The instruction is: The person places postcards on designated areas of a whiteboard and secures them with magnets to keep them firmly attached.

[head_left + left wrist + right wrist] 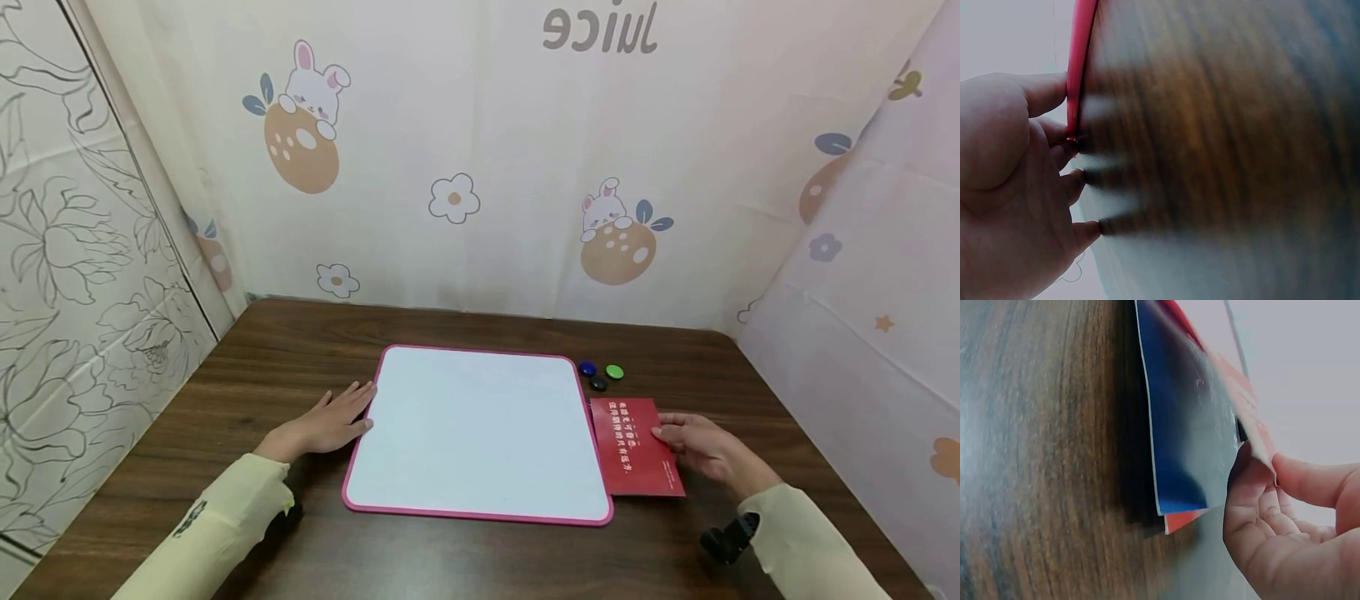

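- The left hand rests at the left edge of a white board; its fingers are released and stretched out, and the left wrist view shows the thumb touching the pink rim.
- The right hand pinches the right edge of a red booklet between thumb and fingers.
- The booklet, printed with white characters, is at the board's right side; its left edge meets the pink rim, though whether it overlaps cannot be told.
- In the right wrist view, a glossy blue face shows on the booklet's underside, with a red corner just below it.
- The board lies flat on the dark wooden tabletop.
- Near the board's far right corner sit a blue disc, a black disc and a green disc, close together.
- Behind hangs a pale curtain with rabbits and flowers.
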The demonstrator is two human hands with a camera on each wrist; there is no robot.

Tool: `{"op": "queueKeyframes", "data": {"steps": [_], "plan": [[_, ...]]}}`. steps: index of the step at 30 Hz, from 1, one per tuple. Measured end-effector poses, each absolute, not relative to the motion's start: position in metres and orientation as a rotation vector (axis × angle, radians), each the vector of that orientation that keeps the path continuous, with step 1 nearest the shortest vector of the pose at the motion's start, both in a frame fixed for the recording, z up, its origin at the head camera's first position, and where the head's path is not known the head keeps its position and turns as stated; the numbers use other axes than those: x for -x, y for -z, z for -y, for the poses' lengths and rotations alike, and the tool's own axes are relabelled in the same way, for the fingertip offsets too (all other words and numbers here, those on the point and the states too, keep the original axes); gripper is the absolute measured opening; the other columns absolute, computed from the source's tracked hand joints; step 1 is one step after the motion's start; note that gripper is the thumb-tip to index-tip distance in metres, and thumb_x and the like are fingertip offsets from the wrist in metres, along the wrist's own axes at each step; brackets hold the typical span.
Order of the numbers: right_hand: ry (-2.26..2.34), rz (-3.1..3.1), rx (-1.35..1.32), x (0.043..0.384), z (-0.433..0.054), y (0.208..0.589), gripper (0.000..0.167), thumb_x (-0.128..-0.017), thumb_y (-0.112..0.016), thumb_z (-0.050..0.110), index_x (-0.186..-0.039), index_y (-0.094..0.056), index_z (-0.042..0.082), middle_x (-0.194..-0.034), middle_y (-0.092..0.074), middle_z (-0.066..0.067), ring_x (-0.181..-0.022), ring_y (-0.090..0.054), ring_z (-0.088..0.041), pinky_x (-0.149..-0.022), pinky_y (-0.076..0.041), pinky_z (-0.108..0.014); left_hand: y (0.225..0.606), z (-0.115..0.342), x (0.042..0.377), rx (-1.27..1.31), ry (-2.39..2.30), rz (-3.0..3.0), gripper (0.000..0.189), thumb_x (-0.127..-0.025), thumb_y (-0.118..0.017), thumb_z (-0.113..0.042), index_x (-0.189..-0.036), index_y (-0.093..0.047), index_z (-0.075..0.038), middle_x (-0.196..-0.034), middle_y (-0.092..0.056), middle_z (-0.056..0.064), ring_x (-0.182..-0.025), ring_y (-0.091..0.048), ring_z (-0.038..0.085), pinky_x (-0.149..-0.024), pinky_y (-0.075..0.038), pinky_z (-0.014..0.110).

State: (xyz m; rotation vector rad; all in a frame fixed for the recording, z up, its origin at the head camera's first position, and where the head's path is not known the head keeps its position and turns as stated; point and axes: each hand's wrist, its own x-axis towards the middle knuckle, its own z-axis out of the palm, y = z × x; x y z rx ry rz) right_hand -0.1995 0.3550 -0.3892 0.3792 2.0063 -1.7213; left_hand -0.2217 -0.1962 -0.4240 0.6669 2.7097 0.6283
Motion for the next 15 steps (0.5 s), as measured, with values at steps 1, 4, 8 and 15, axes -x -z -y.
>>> {"op": "queueKeyframes", "data": {"steps": [1,4,8,15], "plan": [[1.726,-2.004,-0.376,0.200,-0.354,0.389,0.062,-0.098,-0.053,0.009,-0.144,-0.017,-0.013,-0.097,-0.062,-0.005,-0.089,-0.060,-0.018,-0.082,-0.052,-0.039,0.424,0.196,0.222,-0.667,-0.625,-2.709,0.063,-0.102,-0.044,-0.028,-0.150,-0.018,0.003,-0.155,-0.014,0.023,-0.142,-0.008,0.042,-0.107,-0.001,0.065],[1.736,-1.997,-0.374,0.202,-0.353,0.389,0.059,-0.098,-0.052,0.009,-0.143,-0.019,-0.013,-0.098,-0.062,-0.005,-0.089,-0.060,-0.018,-0.081,-0.052,-0.039,0.425,0.196,0.224,-0.669,-0.617,-2.710,0.064,-0.102,-0.044,-0.029,-0.150,-0.018,0.003,-0.155,-0.015,0.023,-0.142,-0.008,0.041,-0.107,-0.001,0.064],[1.752,-1.983,-0.403,0.204,-0.351,0.387,0.059,-0.098,-0.053,0.010,-0.143,-0.020,-0.011,-0.098,-0.062,-0.006,-0.089,-0.061,-0.019,-0.082,-0.052,-0.039,0.425,0.197,0.226,-0.663,-0.613,-2.711,0.063,-0.102,-0.045,-0.028,-0.150,-0.018,0.002,-0.155,-0.015,0.022,-0.142,-0.008,0.041,-0.108,-0.001,0.064],[1.774,-1.955,-0.410,0.208,-0.341,0.382,0.062,-0.098,-0.053,0.010,-0.144,-0.017,-0.009,-0.099,-0.063,-0.007,-0.089,-0.062,-0.020,-0.084,-0.052,-0.040,0.424,0.198,0.229,-0.659,-0.607,-2.711,0.063,-0.102,-0.044,-0.028,-0.150,-0.018,0.002,-0.155,-0.015,0.023,-0.142,-0.008,0.042,-0.107,-0.001,0.064]]}}
